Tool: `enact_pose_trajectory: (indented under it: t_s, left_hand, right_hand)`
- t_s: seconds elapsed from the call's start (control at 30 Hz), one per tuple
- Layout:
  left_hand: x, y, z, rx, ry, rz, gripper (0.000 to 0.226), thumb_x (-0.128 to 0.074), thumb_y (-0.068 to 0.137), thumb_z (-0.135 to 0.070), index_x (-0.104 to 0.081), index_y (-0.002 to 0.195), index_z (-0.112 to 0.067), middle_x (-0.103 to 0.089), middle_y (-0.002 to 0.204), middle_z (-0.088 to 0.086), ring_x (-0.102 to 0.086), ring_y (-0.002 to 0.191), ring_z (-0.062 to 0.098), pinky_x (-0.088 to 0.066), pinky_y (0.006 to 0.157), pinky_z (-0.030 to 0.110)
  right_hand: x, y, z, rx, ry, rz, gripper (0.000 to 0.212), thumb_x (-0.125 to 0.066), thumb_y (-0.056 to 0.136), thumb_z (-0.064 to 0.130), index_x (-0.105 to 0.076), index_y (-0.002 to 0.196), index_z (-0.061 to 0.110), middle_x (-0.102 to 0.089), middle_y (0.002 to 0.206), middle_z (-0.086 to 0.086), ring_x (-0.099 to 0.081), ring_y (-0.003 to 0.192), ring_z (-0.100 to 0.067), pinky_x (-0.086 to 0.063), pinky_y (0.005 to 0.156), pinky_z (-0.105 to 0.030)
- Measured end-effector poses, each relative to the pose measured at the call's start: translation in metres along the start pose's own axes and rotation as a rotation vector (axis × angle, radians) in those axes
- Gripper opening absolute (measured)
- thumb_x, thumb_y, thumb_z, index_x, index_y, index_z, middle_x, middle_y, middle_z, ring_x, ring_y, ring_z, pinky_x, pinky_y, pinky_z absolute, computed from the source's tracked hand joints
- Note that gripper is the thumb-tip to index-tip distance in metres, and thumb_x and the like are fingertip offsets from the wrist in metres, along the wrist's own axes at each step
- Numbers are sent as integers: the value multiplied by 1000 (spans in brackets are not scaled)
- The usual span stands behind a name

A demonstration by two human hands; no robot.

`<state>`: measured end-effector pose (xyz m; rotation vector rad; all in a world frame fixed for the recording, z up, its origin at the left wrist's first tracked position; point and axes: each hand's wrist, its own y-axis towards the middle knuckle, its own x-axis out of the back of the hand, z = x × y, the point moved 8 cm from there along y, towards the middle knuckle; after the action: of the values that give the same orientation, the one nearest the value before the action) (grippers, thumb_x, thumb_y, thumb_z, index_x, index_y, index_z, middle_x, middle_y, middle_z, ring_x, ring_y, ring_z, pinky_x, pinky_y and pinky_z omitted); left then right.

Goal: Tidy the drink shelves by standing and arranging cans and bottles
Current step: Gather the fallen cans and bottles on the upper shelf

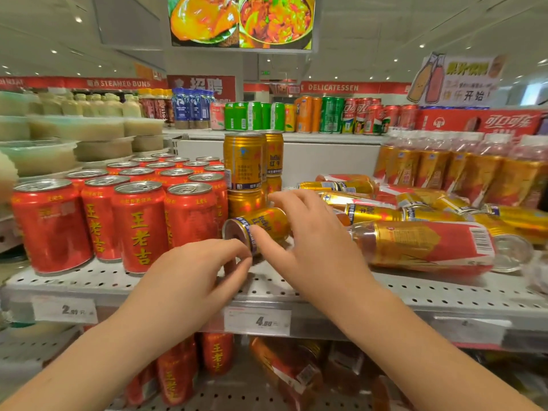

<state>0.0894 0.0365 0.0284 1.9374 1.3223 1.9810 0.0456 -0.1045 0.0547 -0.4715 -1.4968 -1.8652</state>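
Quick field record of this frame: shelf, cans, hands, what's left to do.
shelf: perforated metal shelf, price tags on its front edge
upright: red cans in rows at left; gold stack beside them
lying: gold can at the stack's foot; more gold cans and a bottle to the right
left hand: fingertips at the gold can's end
right hand: over the gold can, thumb on its rim
remaining: gold can not yet upright

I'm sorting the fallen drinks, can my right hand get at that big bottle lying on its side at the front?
Probably yes: the fallen bottle lies at the shelf's front edge, nothing before it, beside your right hand.
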Motion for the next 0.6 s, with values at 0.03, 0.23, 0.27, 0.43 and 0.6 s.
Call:
enact_pose_trajectory:
  t_s: [0.03,0.23,0.27,0.43,0.6]
  left_hand:
    - [-1,4,-5,-7,-13,-17,13,-54,95,-44,-65,93,-38,-60,73,-21,-57,68,0,-42,55,23]
    - [-16,48,-63,-127,-153,-58,9,-59,96,-42,-68,95,-40,-65,79,-23,-61,75,0,-46,59,21]
    - [-20,58,-74,-146,-172,-48,11,-58,96,-43,-68,96,-39,-66,81,-22,-61,76,1,-48,61,24]
    - [-49,128,-131,-193,-233,-11,21,-53,92,-52,-69,98,-39,-67,87,-21,-61,84,-2,-50,67,25]
    - [-98,204,-184,-243,-172,124,26,-54,93,-57,-66,107,-39,-66,96,-21,-58,91,-8,-46,71,12]
  right_hand:
    - [13,-2,-6,28,-5,-16,48,-55,95,52,-53,135,26,-52,129,8,-48,120,-10,-46,97,-29]
    - [111,-8,-110,-70,-108,-155,31,-58,97,32,-60,126,22,-60,116,6,-53,110,-10,-43,94,-27]
    - [128,-9,-134,-106,-137,-161,30,-57,96,32,-60,124,22,-60,112,6,-54,107,-9,-43,91,-27]
    - [192,-16,-250,-278,-302,-71,26,-60,92,37,-64,116,25,-64,102,4,-56,97,-14,-42,81,-30]
    - [206,-16,-319,-283,-433,275,45,-62,88,55,-57,127,32,-60,118,3,-59,107,-17,-49,94,-39]
